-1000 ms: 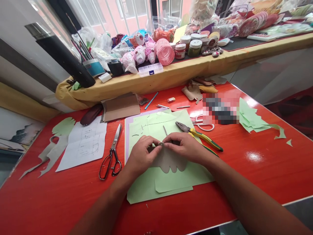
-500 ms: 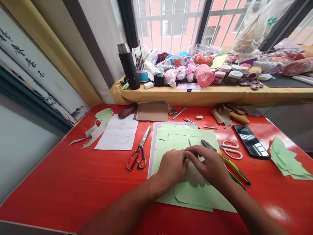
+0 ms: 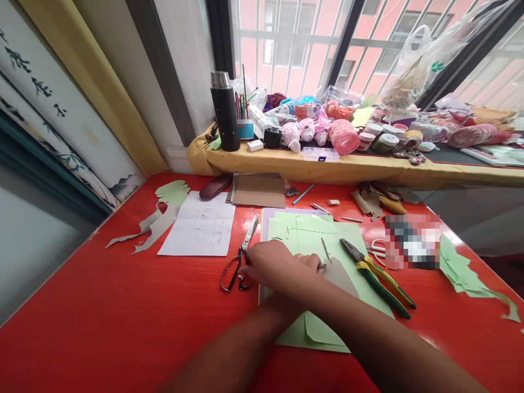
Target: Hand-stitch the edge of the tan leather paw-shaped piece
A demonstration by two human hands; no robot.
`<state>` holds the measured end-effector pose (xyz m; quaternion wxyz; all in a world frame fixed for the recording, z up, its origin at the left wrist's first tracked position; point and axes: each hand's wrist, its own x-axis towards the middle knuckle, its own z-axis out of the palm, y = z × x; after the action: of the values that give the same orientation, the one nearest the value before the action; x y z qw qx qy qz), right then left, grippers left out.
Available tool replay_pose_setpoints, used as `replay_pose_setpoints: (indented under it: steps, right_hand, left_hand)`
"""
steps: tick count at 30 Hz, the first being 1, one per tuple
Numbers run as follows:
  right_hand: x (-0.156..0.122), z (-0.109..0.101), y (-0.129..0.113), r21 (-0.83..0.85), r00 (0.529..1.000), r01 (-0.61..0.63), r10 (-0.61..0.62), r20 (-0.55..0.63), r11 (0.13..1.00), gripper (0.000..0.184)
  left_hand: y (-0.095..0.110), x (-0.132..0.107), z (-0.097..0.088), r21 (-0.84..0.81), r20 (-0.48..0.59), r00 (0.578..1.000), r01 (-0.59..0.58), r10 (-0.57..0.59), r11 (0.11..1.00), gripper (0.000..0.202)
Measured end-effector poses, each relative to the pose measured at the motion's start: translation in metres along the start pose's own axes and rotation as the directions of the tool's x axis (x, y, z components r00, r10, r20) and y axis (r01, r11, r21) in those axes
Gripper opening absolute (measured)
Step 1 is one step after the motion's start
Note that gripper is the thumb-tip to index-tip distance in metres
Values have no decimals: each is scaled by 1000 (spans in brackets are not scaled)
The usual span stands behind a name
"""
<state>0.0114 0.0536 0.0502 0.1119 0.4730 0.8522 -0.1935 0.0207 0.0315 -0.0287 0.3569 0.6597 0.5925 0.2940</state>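
My right arm crosses over my left. My right hand [image 3: 272, 266] has its curled fingers at the black-handled scissors [image 3: 248, 240], by the pivot and handles; the exact grip is partly hidden. Beneath the crossing forearm, my left hand [image 3: 310, 261] is closed on a grey cut piece [image 3: 341, 279], thin and flat, which lies over green sheets [image 3: 286, 333]. Something small and dark shows at its fingertips, too small to name. A thin metal tool [image 3: 326, 250] rests on the sheets just beyond. To the right lie pliers [image 3: 379, 278] with yellow and green handles.
White-handled scissors [image 3: 377, 250] and a pixelated patch lie right of the sheets, near green scraps [image 3: 462, 267]. A drawn-on white paper [image 3: 200, 229] is at the left. Behind it sit brown cards [image 3: 258, 191]. A black flask [image 3: 225, 114] stands on the crowded sill.
My right hand has left the grey piece and crossed leftward over my left arm to the black-handled scissors. My left hand keeps the grey piece. The view has shifted slightly.
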Motion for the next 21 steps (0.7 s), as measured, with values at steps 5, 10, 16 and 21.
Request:
replay_pose_setpoints:
  steps: [5, 10, 16, 21]
  right_hand:
    - [20, 0, -7, 56, 995, 67, -71, 68, 996, 30]
    - [23, 2, -5, 122, 997, 53, -60, 53, 991, 17]
    - [20, 4, -3, 251, 999, -20, 10, 38, 968, 22]
    - [12, 1, 1, 417, 1000, -13, 14, 0, 909, 28]
  left_hand:
    - [0, -4, -3, 127, 84, 995, -61, 50, 990, 14]
    - [-3, -4, -2, 183, 99, 993, -82, 65, 980, 15]
    - [-6, -3, 0, 203, 96, 991, -114, 96, 973, 15]
    - [-5, -3, 3, 211, 71, 989, -145, 133, 967, 15]
